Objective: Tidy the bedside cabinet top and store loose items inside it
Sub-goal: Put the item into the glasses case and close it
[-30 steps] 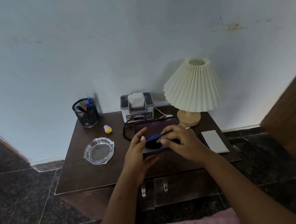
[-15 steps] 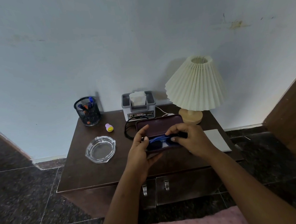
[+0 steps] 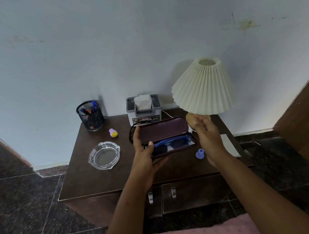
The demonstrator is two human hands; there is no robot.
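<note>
While the left hand (image 3: 144, 155) grips its left end, the open glasses case (image 3: 163, 130) is above the middle of the cabinet top (image 3: 91, 179), with its long axis left to right and its lid raised on the far side. Blue sunglasses (image 3: 173, 143) lie inside along this axis. The right hand (image 3: 207, 136) hovers just right of the case, fingers relaxed, holding nothing.

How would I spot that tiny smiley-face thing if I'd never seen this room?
Find the dark wooden cabinet against the pale wall, then the black mesh pen cup at its back left corner. Just right of the cup, behind the glass ashtray, stands a small lilac knob; its yellow smiley face sets it apart.
</note>
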